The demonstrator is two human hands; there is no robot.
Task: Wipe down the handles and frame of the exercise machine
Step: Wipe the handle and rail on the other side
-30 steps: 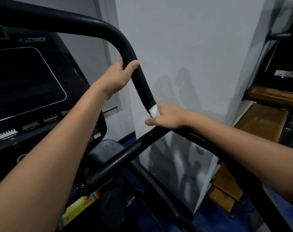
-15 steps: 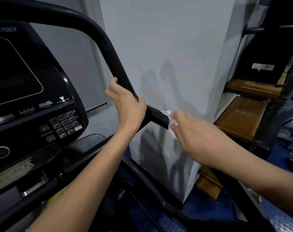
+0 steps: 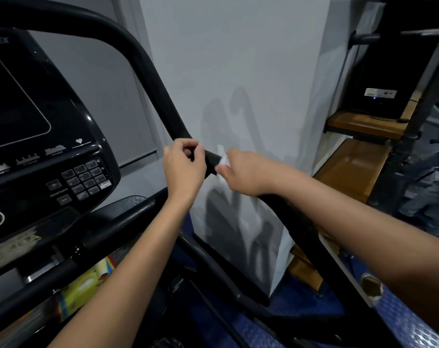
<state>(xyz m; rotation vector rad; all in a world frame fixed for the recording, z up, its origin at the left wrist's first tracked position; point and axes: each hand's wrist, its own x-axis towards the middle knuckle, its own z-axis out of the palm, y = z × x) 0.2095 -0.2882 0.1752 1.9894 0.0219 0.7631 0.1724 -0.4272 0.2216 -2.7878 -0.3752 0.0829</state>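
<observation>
Dim indoor light, soft motion blur, wide-angle bending at the edges.

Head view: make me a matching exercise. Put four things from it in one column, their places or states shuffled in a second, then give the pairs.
Things:
1. left hand
2. white wipe
3. console keypad
4. wooden shelf

Places or states:
A. at the far right, past the white pillar
B. pinched in the right hand against the black handlebar
C. fingers curled round the handlebar
D. at the left, below the dark screen

Pairs: 1-C, 2-B, 3-D, 4-A
</observation>
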